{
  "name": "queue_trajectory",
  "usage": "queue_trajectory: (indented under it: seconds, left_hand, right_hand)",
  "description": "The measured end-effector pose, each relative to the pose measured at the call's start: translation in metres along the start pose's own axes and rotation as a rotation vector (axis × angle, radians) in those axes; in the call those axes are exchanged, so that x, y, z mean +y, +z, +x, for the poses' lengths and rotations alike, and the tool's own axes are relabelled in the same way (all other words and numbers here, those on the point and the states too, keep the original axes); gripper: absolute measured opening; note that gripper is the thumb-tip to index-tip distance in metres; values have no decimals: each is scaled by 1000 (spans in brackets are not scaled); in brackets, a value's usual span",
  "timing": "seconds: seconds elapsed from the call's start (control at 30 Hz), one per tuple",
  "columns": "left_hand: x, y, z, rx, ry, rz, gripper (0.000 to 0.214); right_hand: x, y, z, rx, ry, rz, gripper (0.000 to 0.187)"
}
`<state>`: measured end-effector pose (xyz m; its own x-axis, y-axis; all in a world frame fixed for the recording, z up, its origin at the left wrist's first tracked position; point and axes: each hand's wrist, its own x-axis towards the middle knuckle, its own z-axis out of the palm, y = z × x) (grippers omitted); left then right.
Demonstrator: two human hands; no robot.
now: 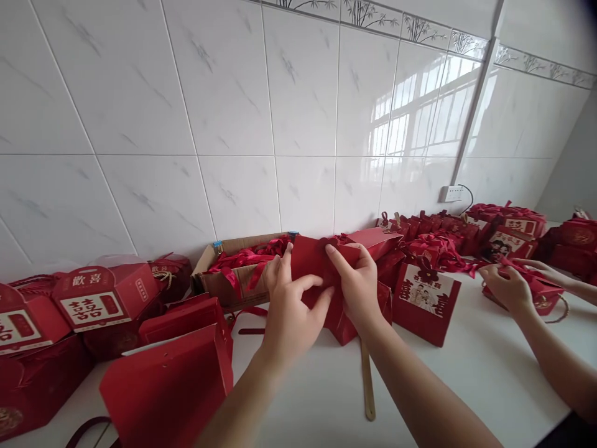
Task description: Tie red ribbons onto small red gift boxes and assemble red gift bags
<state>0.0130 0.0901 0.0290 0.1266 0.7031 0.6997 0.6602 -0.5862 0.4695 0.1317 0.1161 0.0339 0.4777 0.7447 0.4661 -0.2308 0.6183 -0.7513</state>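
Note:
In the middle of the head view, both my hands are on a red cardboard gift box [308,256]. My left hand [293,311] grips its left side, thumb and fingers curled against the card. My right hand [358,283] pinches the upper flap, its thumb by a dark red round piece. Much of the box is hidden behind my fingers. A gold-brown strap [368,386] with a rounded end lies on the white table below it. Just right stands a red box with a printed couple [424,302]. An open red box [172,379] sits at the near left.
Behind my hands, a brown carton [221,283] holds red ribbons [242,256]. Red boxes with white labels [100,298] crowd the left. More finished-looking boxes [513,224] line the tiled wall. At right, another person's hands [510,289] work on a red box [543,298].

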Motion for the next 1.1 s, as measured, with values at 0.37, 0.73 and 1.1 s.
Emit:
queue_trajectory:
  seconds: [0.37, 0.73, 1.1]
  left_hand:
    - [-16, -93, 22, 150, -55, -583, 13]
    - [16, -96, 4, 275, 173, -404, 25]
    - [16, -86, 5, 104, -16, -541, 75]
  right_hand:
    - [-25, -5, -13, -574, -206, -219, 25]
    - [-42, -9, -24, -656, -688, -261, 22]
    - [-51, -13, -26, -700, -682, -199, 23]
